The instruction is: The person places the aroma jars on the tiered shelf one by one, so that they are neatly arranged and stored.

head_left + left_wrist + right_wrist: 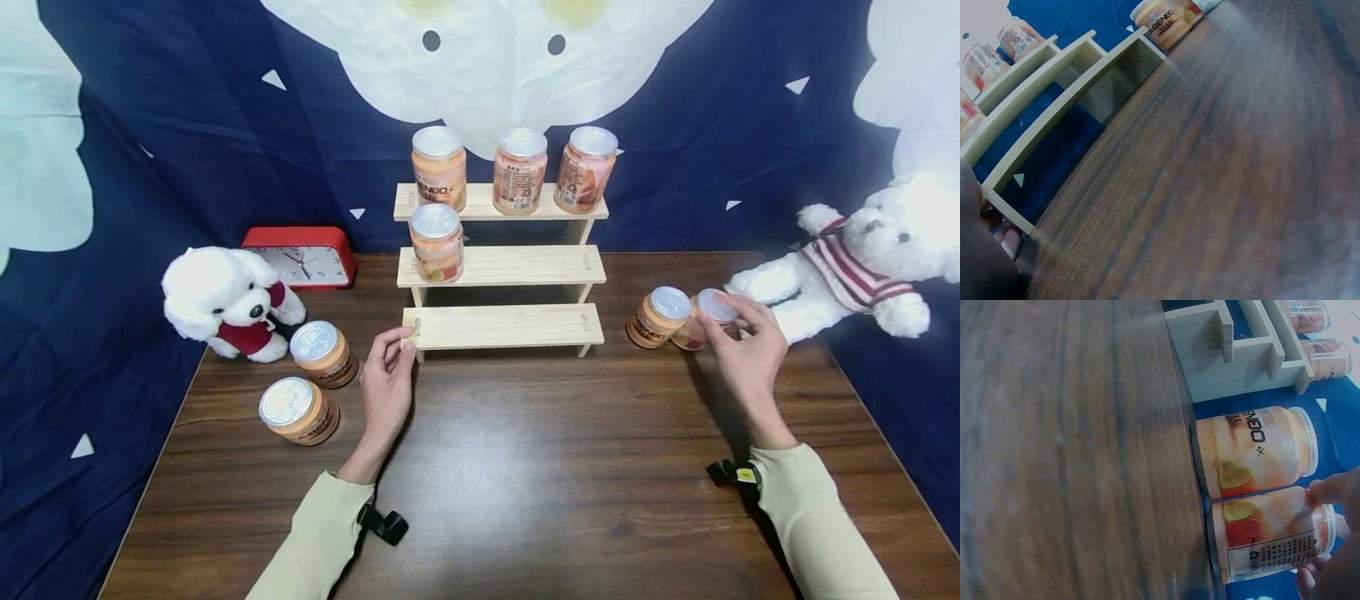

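1. The likeliest trouble is a toppled neighbour: the peach-orange cylindrical jar with a silvery lid (649,322) stands just beside the held one, so a sideways pull could knock it.
2. The held jar could also slip or tilt, since the right hand (752,348) has it only near the top.
3. A push from the left hand (387,387) could shift the three-tier pale wooden stand (510,325) and unsettle the jars on it.
4. The held thing, a second peach-orange cylindrical jar with a printed label (1272,540), lies between the right thumb and fingers, upright on the dark wood-grain worktop (510,475), right of the stand; any slight lift is impossible to tell.
5. The right grip is closed to the jar's width, pinching below and around its lid; the left grip has bent fingers about the lowest shelf's left end, apparently holding it.
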The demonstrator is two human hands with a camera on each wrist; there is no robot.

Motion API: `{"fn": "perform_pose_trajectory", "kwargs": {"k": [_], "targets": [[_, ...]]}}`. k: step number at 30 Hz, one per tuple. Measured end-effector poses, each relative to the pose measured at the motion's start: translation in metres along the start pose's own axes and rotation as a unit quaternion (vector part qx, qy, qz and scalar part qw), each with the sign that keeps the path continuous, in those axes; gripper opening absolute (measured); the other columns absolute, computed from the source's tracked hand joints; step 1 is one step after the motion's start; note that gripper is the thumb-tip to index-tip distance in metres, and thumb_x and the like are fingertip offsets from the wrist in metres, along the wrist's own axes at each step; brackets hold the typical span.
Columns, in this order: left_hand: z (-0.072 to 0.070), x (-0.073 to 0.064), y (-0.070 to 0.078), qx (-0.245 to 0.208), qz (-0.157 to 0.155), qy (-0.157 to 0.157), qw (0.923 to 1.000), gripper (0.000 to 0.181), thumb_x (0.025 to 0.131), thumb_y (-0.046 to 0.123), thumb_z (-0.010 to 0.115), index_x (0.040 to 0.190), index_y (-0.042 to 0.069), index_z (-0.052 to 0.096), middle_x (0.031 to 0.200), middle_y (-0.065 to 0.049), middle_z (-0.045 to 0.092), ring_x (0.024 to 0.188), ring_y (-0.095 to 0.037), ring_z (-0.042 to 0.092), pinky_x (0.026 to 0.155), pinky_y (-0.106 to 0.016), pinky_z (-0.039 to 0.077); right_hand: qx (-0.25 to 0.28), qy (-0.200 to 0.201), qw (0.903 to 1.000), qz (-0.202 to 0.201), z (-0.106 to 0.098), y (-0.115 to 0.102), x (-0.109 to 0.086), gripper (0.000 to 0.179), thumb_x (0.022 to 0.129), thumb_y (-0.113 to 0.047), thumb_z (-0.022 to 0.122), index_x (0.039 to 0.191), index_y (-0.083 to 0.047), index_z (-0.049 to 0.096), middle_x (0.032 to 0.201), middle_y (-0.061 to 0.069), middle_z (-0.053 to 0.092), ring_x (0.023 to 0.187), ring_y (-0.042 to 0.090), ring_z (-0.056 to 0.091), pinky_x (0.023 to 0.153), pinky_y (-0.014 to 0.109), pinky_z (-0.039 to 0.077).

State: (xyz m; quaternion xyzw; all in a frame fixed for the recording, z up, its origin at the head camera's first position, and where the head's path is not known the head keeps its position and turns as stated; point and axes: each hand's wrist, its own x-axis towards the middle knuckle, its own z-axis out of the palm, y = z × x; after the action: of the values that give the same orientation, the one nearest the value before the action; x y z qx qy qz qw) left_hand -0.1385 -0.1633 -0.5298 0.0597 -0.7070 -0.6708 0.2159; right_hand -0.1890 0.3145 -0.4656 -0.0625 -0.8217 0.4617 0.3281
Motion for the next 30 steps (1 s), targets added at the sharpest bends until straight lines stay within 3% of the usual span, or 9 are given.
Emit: {"fn": "perform_pose_trajectory", "kwargs": {"k": [3, 5, 8, 10, 13, 18, 20, 24, 30], "targets": [[-0.003, 0.006, -0.022, -0.005, 0.003, -0.009, 0.9999, 0.018, 0.108, 0.012, 0.072, 0.125, 0.014, 0.076, 0.116, -0.006, 0.083, 0.106, -0.008, 0.075, 0.093, -0.018, 0.057, 0.010, 0.015, 0.9998, -0.009, -0.001, -0.013, -0.003, 0.034, 0.088, 0.007, 0.086, 0.122, 0.009, 0.080, 0.130, 0.024, 0.074, 0.105, -0.007, 0.059, 0.088, 0.014, 0.047], [-0.006, 0.009, -0.036, -0.004, 0.002, -0.016, 0.9999, 0.019, 0.108, 0.016, 0.073, 0.126, 0.018, 0.076, 0.117, -0.003, 0.083, 0.108, -0.011, 0.076, 0.095, -0.021, 0.058, 0.015, 0.022, 0.9995, -0.016, -0.003, -0.022, -0.005, 0.033, 0.088, 0.008, 0.085, 0.120, 0.013, 0.079, 0.127, 0.025, 0.074, 0.107, -0.007, 0.059, 0.089, 0.015, 0.046], [-0.008, 0.012, -0.049, -0.005, 0.006, -0.025, 0.9996, 0.020, 0.109, 0.020, 0.074, 0.129, 0.018, 0.075, 0.120, -0.005, 0.083, 0.111, -0.015, 0.076, 0.096, -0.023, 0.058, 0.020, 0.036, 0.9990, -0.018, -0.005, -0.026, -0.005, 0.032, 0.087, 0.007, 0.086, 0.117, 0.013, 0.080, 0.119, 0.008, 0.076, 0.107, -0.006, 0.058, 0.089, 0.014, 0.045], [-0.008, 0.013, -0.051, -0.007, 0.005, -0.026, 0.9996, 0.020, 0.109, 0.019, 0.074, 0.128, 0.019, 0.075, 0.120, -0.004, 0.083, 0.111, -0.015, 0.076, 0.096, -0.023, 0.058, 0.021, 0.049, 0.9984, -0.021, -0.006, -0.021, -0.002, 0.031, 0.085, 0.006, 0.088, 0.115, 0.010, 0.082, 0.114, -0.008, 0.073, 0.108, -0.005, 0.059, 0.090, 0.013, 0.046], [-0.005, 0.009, -0.034, -0.006, 0.000, -0.018, 0.9998, 0.018, 0.109, 0.013, 0.072, 0.126, 0.016, 0.076, 0.117, -0.003, 0.083, 0.108, -0.012, 0.076, 0.095, -0.021, 0.058, 0.027, 0.067, 0.9968, -0.033, -0.008, -0.009, 0.003, 0.031, 0.082, 0.002, 0.091, 0.112, 0.004, 0.085, 0.110, -0.021, 0.069, 0.109, -0.004, 0.060, 0.090, 0.013, 0.045], [0.003, -0.002, 0.011, 0.005, -0.007, -0.003, 1.0000, 0.021, 0.108, 0.000, 0.067, 0.129, -0.002, 0.072, 0.119, -0.021, 0.081, 0.101, -0.006, 0.071, 0.090, -0.016, 0.054, 0.049, 0.085, 0.9939, -0.051, -0.010, -0.023, 0.004, 0.031, 0.079, 0.003, 0.090, 0.110, 0.008, 0.083, 0.107, -0.021, 0.069, 0.108, -0.003, 0.060, 0.093, 0.015, 0.043], [0.004, -0.003, 0.017, 0.006, -0.008, 0.000, 1.0000, 0.022, 0.108, -0.001, 0.066, 0.129, -0.005, 0.071, 0.119, -0.025, 0.079, 0.100, -0.005, 0.070, 0.089, -0.014, 0.053, 0.070, 0.087, 0.9923, -0.054, -0.012, -0.040, 0.002, 0.031, 0.079, 0.006, 0.087, 0.109, 0.013, 0.081, 0.106, -0.019, 0.069, 0.107, -0.001, 0.060, 0.094, 0.016, 0.044], [0.003, -0.003, 0.015, 0.007, -0.004, 0.005, 1.0000, 0.020, 0.107, -0.001, 0.067, 0.126, -0.002, 0.072, 0.115, -0.019, 0.081, 0.100, -0.006, 0.072, 0.089, -0.015, 0.055, 0.119, 0.090, 0.9866, -0.065, -0.016, -0.066, -0.002, 0.031, 0.078, 0.009, 0.084, 0.106, 0.020, 0.078, 0.105, -0.013, 0.072, 0.107, 0.006, 0.063, 0.095, 0.018, 0.047], [0.003, -0.003, 0.014, -0.001, -0.005, 0.000, 1.0000, 0.021, 0.108, -0.002, 0.065, 0.127, -0.004, 0.071, 0.119, -0.023, 0.080, 0.101, -0.003, 0.072, 0.092, -0.016, 0.055, 0.174, 0.087, 0.9769, -0.089, -0.020, -0.075, -0.002, 0.032, 0.077, 0.012, 0.083, 0.106, 0.024, 0.075, 0.108, -0.007, 0.075, 0.111, 0.014, 0.066, 0.101, 0.022, 0.050]]}}
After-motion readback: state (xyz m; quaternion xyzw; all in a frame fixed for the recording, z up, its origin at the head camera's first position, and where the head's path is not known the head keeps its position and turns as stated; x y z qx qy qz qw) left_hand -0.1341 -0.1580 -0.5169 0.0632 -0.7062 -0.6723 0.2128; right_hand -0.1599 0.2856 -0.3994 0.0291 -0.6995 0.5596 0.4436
